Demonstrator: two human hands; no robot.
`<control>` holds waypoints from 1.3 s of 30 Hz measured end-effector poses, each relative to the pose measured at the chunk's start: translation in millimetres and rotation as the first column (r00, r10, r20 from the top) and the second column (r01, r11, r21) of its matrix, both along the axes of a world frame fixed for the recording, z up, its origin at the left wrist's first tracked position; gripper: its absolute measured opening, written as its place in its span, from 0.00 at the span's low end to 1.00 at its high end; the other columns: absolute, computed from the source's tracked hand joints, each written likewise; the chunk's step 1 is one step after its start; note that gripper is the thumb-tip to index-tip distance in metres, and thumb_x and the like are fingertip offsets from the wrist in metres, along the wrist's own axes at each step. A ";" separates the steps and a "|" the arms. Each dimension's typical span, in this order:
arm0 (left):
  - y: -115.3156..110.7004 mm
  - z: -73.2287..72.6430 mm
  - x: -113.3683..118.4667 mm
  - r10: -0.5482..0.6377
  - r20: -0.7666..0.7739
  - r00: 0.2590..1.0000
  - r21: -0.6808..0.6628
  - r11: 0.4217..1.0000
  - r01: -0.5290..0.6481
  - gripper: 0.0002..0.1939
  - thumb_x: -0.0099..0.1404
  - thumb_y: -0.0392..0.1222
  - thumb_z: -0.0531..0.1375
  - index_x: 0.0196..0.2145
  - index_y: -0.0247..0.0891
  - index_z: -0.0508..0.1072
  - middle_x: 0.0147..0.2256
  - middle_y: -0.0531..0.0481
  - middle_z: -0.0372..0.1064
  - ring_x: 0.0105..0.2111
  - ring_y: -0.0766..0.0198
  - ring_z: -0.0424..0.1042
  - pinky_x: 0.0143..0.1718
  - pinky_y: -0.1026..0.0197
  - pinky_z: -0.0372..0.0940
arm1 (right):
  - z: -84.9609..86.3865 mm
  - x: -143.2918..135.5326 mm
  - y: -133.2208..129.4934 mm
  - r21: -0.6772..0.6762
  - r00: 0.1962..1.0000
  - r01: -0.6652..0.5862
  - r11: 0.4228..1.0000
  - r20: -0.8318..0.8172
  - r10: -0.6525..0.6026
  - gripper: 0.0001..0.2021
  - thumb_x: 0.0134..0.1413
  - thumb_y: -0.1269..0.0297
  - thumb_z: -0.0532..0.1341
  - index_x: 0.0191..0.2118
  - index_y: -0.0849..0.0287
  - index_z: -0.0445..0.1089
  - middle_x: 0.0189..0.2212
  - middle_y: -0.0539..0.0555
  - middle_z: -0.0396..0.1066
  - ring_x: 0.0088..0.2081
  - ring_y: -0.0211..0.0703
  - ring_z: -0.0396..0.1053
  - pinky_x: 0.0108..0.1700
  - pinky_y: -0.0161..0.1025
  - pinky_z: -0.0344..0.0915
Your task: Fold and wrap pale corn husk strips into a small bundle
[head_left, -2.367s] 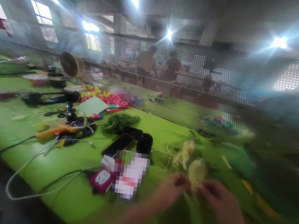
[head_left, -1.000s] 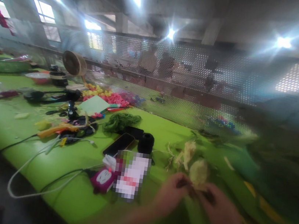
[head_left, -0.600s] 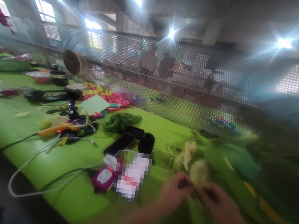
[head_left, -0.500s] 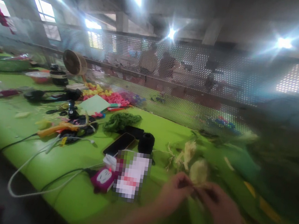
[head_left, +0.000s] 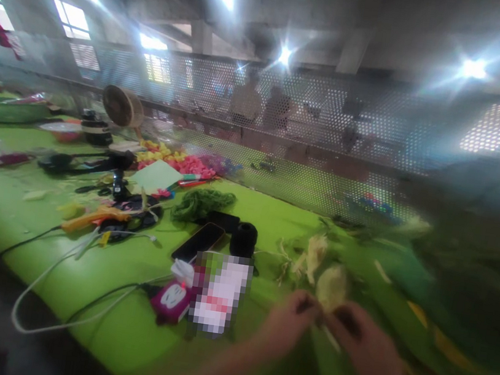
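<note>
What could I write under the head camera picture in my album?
Left hand and right hand pinch together at the base of a pale bundle over a bright green table.

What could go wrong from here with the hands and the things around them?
The left hand and right hand pinch the near end of the pale bundle; pulled unevenly, it might tear or slip.

The white cable loops past the front edge of the green table, so something passing could snag it.
</note>
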State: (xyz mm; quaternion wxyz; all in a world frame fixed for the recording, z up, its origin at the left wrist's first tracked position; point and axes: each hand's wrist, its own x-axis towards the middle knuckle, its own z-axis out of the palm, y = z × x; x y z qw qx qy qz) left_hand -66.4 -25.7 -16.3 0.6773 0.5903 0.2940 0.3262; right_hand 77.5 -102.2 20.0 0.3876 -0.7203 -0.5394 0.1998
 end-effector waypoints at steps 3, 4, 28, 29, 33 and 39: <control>1.1 -0.5 2.0 0.056 0.008 0.998 -0.050 0.997 -0.055 0.07 0.61 0.42 0.59 0.33 0.35 0.71 0.30 0.51 0.68 0.31 0.66 0.64 0.35 0.62 0.58 | 1.0 -3.5 1.9 0.011 0.999 0.018 1.000 -0.047 -0.018 0.11 0.49 0.52 0.62 0.30 0.54 0.73 0.27 0.50 0.78 0.28 0.44 0.74 0.29 0.34 0.66; 1.4 -0.5 2.5 0.060 0.015 0.998 -0.058 0.997 -0.059 0.07 0.61 0.42 0.59 0.33 0.35 0.71 0.30 0.51 0.68 0.31 0.66 0.65 0.35 0.61 0.58 | 0.2 -3.6 2.1 0.011 0.999 0.021 1.000 -0.044 -0.020 0.11 0.49 0.52 0.61 0.30 0.54 0.74 0.27 0.50 0.78 0.28 0.44 0.74 0.29 0.34 0.66; -2.0 -8.2 7.7 0.063 0.036 0.997 0.031 0.997 -0.064 0.05 0.61 0.36 0.59 0.35 0.35 0.74 0.32 0.49 0.73 0.33 0.65 0.69 0.40 0.62 0.62 | -22.2 2.8 -5.6 0.086 0.863 0.005 0.996 0.504 -0.047 0.18 0.64 0.50 0.47 0.33 0.52 0.67 0.27 0.52 0.74 0.26 0.45 0.73 0.25 0.37 0.62; -2.3 -7.6 7.9 0.067 0.039 0.997 0.028 0.997 -0.068 0.04 0.60 0.36 0.60 0.34 0.35 0.74 0.32 0.49 0.73 0.33 0.65 0.69 0.39 0.62 0.62 | -20.6 2.2 -5.3 0.085 0.872 0.004 0.996 0.488 -0.045 0.18 0.64 0.50 0.47 0.33 0.52 0.68 0.27 0.52 0.75 0.27 0.45 0.73 0.25 0.37 0.62; -3.7 -4.9 7.3 0.075 0.027 0.997 0.010 0.997 -0.075 0.04 0.60 0.35 0.60 0.34 0.35 0.74 0.32 0.49 0.73 0.33 0.65 0.69 0.39 0.62 0.62 | -16.5 -0.2 -4.0 0.098 0.898 -0.015 0.995 0.438 -0.029 0.16 0.62 0.51 0.49 0.35 0.52 0.69 0.30 0.53 0.77 0.29 0.46 0.75 0.27 0.37 0.64; -5.0 -2.8 6.0 0.053 0.066 0.996 -0.064 0.997 -0.049 0.04 0.57 0.36 0.63 0.32 0.35 0.73 0.29 0.50 0.72 0.30 0.66 0.68 0.37 0.62 0.63 | -19.8 -1.2 -5.0 0.075 0.882 -0.010 0.997 0.471 -0.026 0.15 0.62 0.52 0.50 0.36 0.52 0.70 0.32 0.54 0.77 0.31 0.47 0.74 0.28 0.38 0.63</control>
